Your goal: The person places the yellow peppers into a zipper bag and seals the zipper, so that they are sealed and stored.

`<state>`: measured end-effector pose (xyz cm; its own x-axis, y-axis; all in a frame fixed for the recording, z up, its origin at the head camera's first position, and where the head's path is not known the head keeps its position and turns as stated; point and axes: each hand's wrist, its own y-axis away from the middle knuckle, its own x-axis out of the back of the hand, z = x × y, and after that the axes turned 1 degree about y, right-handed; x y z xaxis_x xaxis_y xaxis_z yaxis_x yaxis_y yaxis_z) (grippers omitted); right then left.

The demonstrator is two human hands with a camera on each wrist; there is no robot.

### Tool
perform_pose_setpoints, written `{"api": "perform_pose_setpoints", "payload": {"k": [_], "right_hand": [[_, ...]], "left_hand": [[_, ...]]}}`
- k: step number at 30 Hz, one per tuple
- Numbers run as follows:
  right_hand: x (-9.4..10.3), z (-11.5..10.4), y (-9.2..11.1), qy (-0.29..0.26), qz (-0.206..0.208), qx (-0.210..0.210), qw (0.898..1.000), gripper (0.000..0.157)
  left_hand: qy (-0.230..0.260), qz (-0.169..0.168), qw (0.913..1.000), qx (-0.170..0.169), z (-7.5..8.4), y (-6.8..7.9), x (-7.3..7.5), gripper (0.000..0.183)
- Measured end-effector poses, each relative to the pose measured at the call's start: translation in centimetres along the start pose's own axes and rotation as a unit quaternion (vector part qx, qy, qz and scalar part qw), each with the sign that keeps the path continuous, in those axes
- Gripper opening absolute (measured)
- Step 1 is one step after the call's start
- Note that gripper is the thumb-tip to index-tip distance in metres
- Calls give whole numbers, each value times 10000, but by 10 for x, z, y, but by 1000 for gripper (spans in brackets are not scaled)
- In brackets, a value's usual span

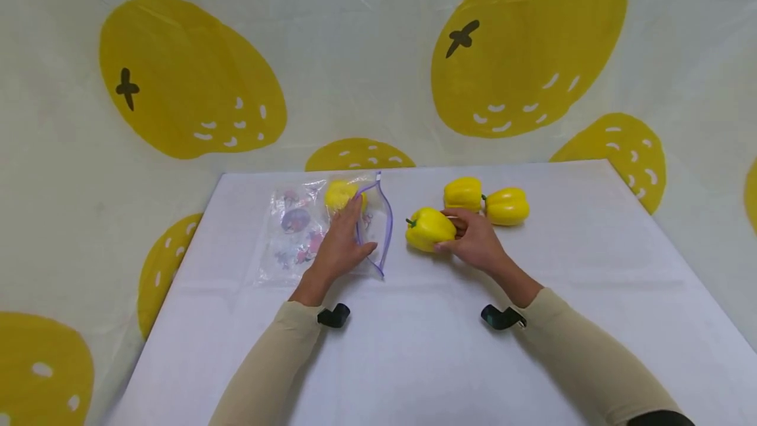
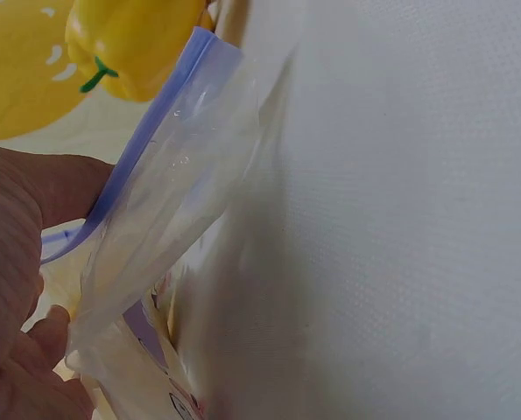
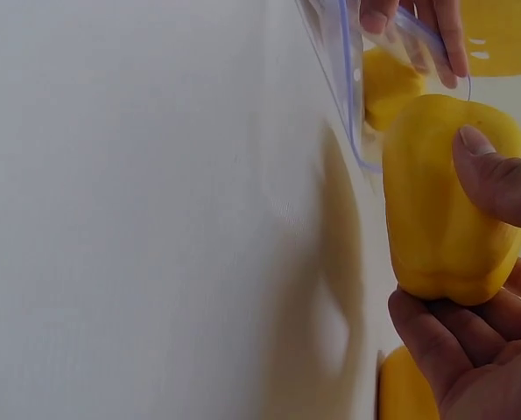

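Note:
My right hand (image 1: 476, 242) grips a yellow bell pepper (image 1: 430, 229), thumb on one side and fingers on the other. Its green stem points left toward the bag. My left hand (image 1: 342, 245) is at the mouth of a clear zip bag (image 1: 290, 235) with printed pictures, its thumb and fingers spread apart. The purple zip strip (image 2: 146, 131) crosses by the left thumb in the left wrist view, and the mouth gapes to the right. Inside the bag, at its far side, lies another yellow bell pepper (image 1: 338, 194), partly covered by the left fingers.
Two more yellow bell peppers, one farther back (image 1: 463, 193) and one to the right (image 1: 507, 206), stand close together beyond my right hand. A white cloth (image 1: 414, 354) covers the table. Behind it hangs a backdrop (image 1: 355, 51) printed with large yellow fruit.

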<state>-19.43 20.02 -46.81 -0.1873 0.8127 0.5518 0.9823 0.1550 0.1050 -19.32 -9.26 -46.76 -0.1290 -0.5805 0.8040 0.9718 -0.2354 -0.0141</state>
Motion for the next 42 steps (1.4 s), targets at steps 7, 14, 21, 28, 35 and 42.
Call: {"api": "perform_pose_setpoints", "payload": {"k": [7,14,21,28,35,42], "right_hand": [[-15,-14,-7,-15,-18,-99,9999,71],[-33,-31,-18,-146,119,-284,9994,71],[-51,-44,-26,-226,274,-599,9976,71],[-69,-51,-35,30,597,-731,9955,71],[-83,-60,-41,-97,877,-674,9938,67],[-95,-66,-43,-576,1036,-589,9912,63]], "left_hand": [[54,-35,9999,130,1,2,-1,104],[150,27,9999,70,-2,3,0,104],[169,45,9998,-123,-3,2,0,105],[86,43,9998,-193,-3,-1,-2,103],[85,78,9998,-169,1,-2,-1,103],[106,141,9996,-231,3,-2,1,104]]}}
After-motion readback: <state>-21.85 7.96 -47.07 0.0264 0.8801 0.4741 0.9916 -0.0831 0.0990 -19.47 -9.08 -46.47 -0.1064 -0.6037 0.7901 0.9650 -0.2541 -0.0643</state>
